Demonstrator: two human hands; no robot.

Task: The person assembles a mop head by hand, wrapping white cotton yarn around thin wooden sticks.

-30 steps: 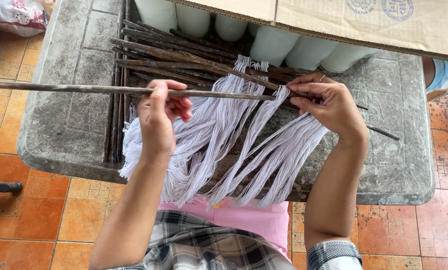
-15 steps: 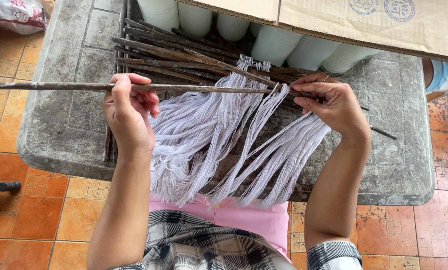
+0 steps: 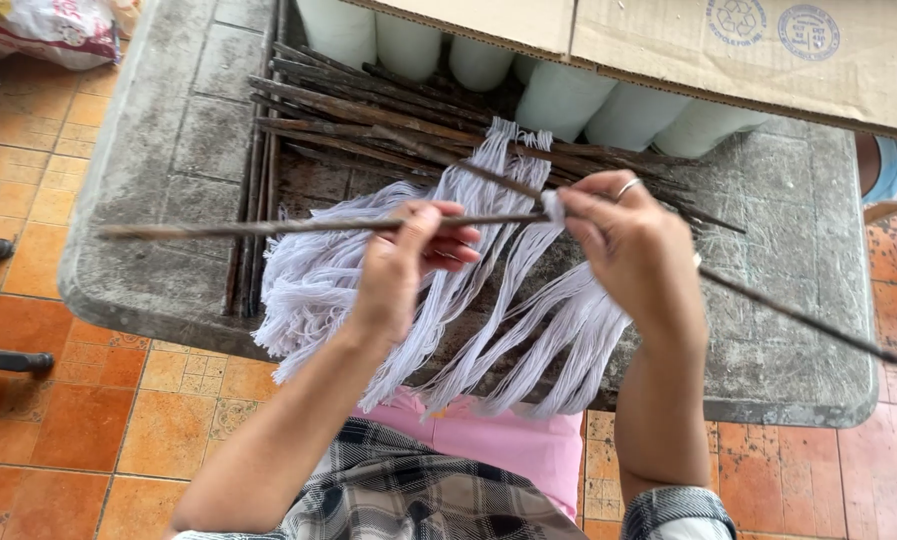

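Note:
A long thin dark rod (image 3: 268,227) is held level over a grey stone table (image 3: 168,150). My left hand (image 3: 408,265) grips the rod near its middle. My right hand (image 3: 633,245), a ring on one finger, pinches a white thread loop at the rod's right end. Bundles of white threads (image 3: 318,280) hang from the rod over the table's front edge. A second dark rod (image 3: 788,315) runs from under my right hand down to the right.
A pile of dark rods (image 3: 388,115) lies at the back of the table. White yarn cones (image 3: 568,100) stand under a cardboard box (image 3: 748,50). Orange tiled floor (image 3: 68,420) surrounds the table. Another person's arm (image 3: 883,165) shows at the right edge.
My left hand slid right along the rod towards my right hand. The rod and threads lifted closer to me, and the threads bunched together.

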